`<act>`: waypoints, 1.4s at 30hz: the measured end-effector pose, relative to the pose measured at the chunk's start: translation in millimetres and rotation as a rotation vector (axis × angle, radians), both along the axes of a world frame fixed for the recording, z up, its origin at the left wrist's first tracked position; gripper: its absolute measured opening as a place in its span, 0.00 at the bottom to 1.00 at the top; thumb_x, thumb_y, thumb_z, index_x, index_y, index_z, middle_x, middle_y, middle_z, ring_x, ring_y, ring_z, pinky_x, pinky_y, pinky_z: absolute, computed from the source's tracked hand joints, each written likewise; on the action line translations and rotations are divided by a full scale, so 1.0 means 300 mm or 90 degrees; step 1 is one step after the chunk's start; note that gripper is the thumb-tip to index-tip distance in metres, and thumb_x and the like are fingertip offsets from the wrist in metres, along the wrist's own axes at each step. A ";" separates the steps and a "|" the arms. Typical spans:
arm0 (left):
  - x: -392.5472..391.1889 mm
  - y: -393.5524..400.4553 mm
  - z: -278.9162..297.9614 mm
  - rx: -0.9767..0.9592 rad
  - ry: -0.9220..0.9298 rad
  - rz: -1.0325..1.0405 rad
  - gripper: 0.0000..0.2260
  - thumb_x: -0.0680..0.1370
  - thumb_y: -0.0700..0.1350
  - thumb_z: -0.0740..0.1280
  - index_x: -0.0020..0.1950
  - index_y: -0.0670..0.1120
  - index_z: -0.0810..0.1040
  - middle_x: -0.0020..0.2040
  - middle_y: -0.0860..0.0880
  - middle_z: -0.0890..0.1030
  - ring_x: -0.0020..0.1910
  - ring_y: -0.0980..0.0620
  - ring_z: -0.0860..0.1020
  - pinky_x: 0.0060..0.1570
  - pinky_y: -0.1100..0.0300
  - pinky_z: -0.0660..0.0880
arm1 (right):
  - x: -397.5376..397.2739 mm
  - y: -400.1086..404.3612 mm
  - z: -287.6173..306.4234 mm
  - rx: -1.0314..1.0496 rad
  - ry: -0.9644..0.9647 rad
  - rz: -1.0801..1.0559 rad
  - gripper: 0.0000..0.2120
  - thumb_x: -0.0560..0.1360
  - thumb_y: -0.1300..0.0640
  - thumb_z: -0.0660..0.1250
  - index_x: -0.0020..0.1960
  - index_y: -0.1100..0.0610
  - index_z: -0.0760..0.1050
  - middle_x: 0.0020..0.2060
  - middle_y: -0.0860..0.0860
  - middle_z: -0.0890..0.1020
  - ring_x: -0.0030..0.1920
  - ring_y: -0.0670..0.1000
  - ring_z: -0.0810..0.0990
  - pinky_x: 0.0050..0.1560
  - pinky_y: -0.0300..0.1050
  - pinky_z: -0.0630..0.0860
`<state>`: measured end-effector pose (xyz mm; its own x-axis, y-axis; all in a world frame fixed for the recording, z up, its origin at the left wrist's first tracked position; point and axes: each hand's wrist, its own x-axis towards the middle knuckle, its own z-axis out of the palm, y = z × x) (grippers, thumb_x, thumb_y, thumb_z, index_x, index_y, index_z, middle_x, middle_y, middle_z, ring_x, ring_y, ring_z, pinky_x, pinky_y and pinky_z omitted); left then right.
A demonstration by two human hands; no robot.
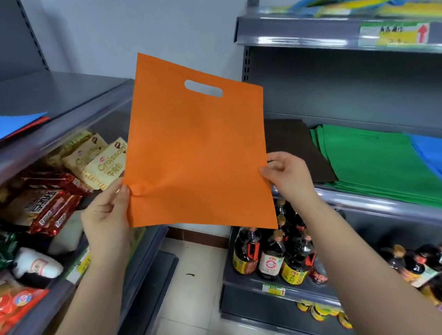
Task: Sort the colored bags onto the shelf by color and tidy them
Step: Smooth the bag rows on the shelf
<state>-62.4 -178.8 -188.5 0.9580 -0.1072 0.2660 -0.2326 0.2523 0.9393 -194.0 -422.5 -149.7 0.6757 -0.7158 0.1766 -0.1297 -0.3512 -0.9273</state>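
Both hands (106, 215) (288, 176) pinch flat orange nonwoven bag (197, 147), oval cutout handle.

left hand (107, 215): raised, back toward the camera, thumb pinching the lower left corner of the orange bag (197, 147) | right hand (288, 176): raised higher, fingers (267, 171) curled, pinching the bag's right edge | both forearms bare, reaching forward and up, well apart | bag held upright between the two hands
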 end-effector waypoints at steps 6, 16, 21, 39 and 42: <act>-0.141 -0.143 -0.028 0.068 0.003 -0.050 0.11 0.79 0.41 0.64 0.60 0.51 0.77 0.52 0.53 0.81 0.52 0.60 0.79 0.56 0.59 0.74 | -0.192 -0.127 0.002 -0.031 0.017 -0.067 0.07 0.74 0.67 0.66 0.46 0.56 0.76 0.36 0.48 0.80 0.43 0.53 0.81 0.48 0.46 0.77; -0.526 -0.519 -0.030 0.120 -0.062 -0.165 0.10 0.80 0.39 0.62 0.58 0.46 0.79 0.40 0.53 0.79 0.38 0.61 0.77 0.38 0.74 0.73 | -0.686 -0.432 0.016 -0.036 0.013 -0.200 0.15 0.73 0.70 0.66 0.39 0.51 0.74 0.32 0.47 0.77 0.37 0.47 0.78 0.46 0.45 0.77; -0.707 -0.706 -0.027 0.157 -0.065 -0.263 0.10 0.78 0.39 0.65 0.49 0.54 0.80 0.32 0.61 0.81 0.36 0.65 0.77 0.40 0.69 0.76 | -0.933 -0.586 0.005 -0.075 0.022 -0.284 0.06 0.74 0.68 0.66 0.45 0.58 0.76 0.34 0.48 0.77 0.44 0.52 0.79 0.48 0.47 0.77; -1.120 -1.508 0.050 0.246 -0.156 -0.506 0.08 0.74 0.37 0.70 0.51 0.46 0.79 0.38 0.54 0.81 0.30 0.64 0.77 0.39 0.66 0.77 | -1.535 -1.205 0.011 -0.131 0.062 -0.532 0.07 0.74 0.69 0.63 0.48 0.62 0.78 0.41 0.51 0.79 0.45 0.49 0.77 0.47 0.41 0.73; -1.188 -1.643 0.063 0.234 -0.148 -0.537 0.07 0.74 0.36 0.70 0.47 0.47 0.79 0.38 0.52 0.82 0.22 0.62 0.73 0.31 0.66 0.73 | -1.607 -1.328 0.014 -0.137 0.080 -0.560 0.07 0.74 0.68 0.64 0.51 0.64 0.78 0.44 0.52 0.79 0.46 0.49 0.77 0.50 0.42 0.73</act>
